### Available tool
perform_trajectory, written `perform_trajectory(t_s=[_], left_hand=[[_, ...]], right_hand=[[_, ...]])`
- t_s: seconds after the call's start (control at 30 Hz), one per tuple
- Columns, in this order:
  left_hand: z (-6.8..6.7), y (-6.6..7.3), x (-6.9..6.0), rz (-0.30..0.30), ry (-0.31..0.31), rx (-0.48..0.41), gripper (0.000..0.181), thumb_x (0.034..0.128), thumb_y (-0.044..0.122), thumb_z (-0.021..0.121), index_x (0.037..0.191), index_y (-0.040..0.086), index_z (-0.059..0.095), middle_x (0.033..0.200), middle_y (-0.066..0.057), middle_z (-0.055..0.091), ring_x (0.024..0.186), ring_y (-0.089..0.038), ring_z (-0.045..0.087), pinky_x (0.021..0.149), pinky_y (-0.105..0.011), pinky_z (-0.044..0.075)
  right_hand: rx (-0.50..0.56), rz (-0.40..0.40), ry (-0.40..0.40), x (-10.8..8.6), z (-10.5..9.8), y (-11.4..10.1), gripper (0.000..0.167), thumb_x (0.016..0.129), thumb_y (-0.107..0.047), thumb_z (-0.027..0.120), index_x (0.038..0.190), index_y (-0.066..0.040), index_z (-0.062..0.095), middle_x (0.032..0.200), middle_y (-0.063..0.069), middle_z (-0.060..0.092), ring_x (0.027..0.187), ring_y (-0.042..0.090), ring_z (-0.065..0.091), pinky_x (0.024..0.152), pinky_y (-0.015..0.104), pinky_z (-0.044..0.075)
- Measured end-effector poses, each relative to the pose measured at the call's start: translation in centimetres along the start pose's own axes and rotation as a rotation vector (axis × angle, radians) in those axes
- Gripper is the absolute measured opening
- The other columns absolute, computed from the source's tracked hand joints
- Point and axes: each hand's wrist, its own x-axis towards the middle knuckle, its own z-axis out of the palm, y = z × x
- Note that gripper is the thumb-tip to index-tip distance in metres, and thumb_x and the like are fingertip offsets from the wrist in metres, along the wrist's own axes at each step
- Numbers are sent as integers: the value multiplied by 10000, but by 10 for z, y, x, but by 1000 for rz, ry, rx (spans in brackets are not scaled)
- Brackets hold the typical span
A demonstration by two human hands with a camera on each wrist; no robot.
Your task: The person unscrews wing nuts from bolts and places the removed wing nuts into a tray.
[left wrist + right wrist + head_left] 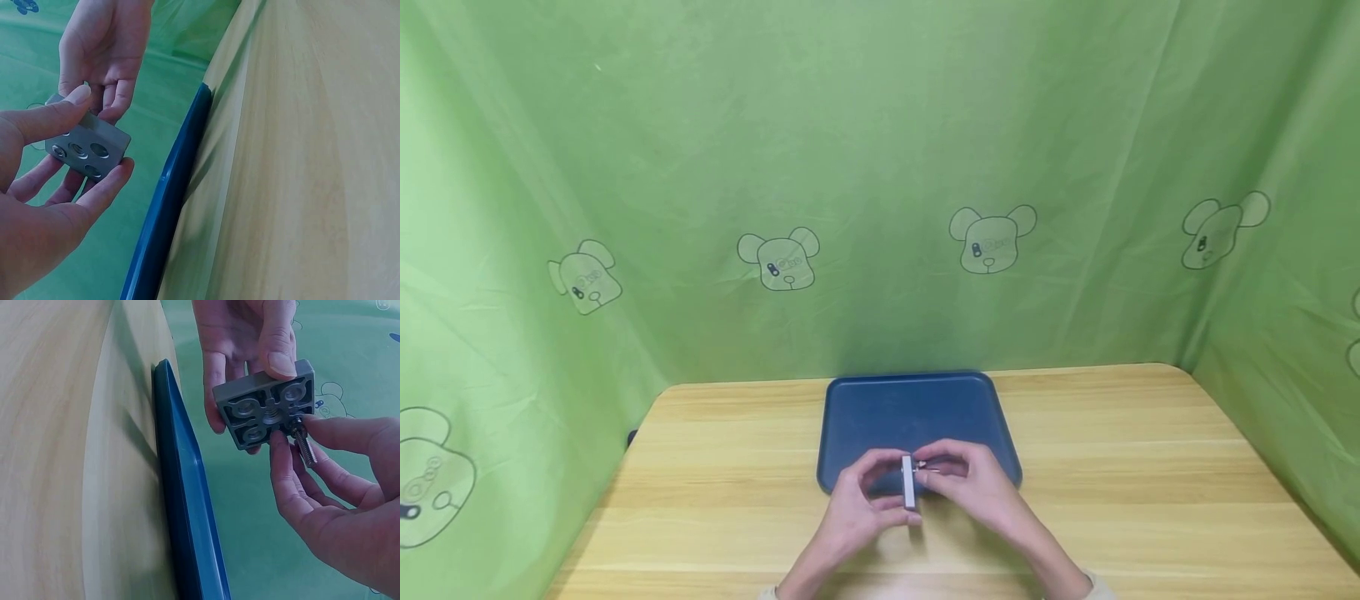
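Over the near edge of the blue tray [917, 408], my left hand [857, 510] holds a grey square block [909, 483] on edge, thumb on one edge and fingers on the opposite one. Round holes show in its flat face in the left wrist view. Its ribbed face [270, 415] is toward my right hand [976, 485]. A threaded bolt [306, 451] sticks out of one corner hole. What looks like a small nut [297, 429] sits on it against the block, pinched between my right thumb and finger. Fingertips partly cover the nut.
The tray lies on a light wooden table [737, 467], toward its back edge. Green cloth [880, 150] printed with bear heads hangs behind and at both sides. A small dark object [632, 437] shows at the table's left edge.
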Motion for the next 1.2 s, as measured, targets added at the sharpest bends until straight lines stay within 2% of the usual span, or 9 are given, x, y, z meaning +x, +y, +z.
perform_trajectory(t_s=[0.27, 0.53, 0.8, 1.2], left_hand=[[1, 0, 0, -1, -6, -11, 696, 676, -172, 852, 1304, 2, 606, 1344, -219, 601, 1241, -465, 575, 947, -453, 620], [0, 0, -1, -2, -2, -21, 692, 687, -160, 851, 1314, 3, 607, 1346, -217, 600, 1262, -447, 568, 966, -458, 609], [-1, -1, 0, -3, 0, -16, 680, 692, -144, 852, 1308, 8, 607, 1350, -202, 601, 1312, -421, 538, 982, -439, 601], [-1, 0, 0, 10, -28, -48, 703, 683, -194, 816, 1321, -24, 575, 1366, -239, 577, 1322, -462, 513, 990, -481, 592]], right_hand=[[10, 29, 4, -1, 0, 0, 285, 875, -112, 806, 1132, -23, 720, 1145, 171, 722, 1012, 273, 738, 853, 265, 642], [51, 55, -2, -1, 0, -4, 290, 868, -112, 815, 1126, -31, 709, 1117, 151, 725, 941, 251, 754, 787, 267, 648], [32, 52, 23, -2, 0, -4, 314, 857, -146, 835, 1123, -33, 712, 1108, 130, 735, 1010, 256, 740, 864, 269, 636], [44, 27, 9, -1, -2, -3, 314, 863, -133, 827, 1126, -15, 703, 1119, 149, 724, 1017, 270, 736, 874, 261, 633]])
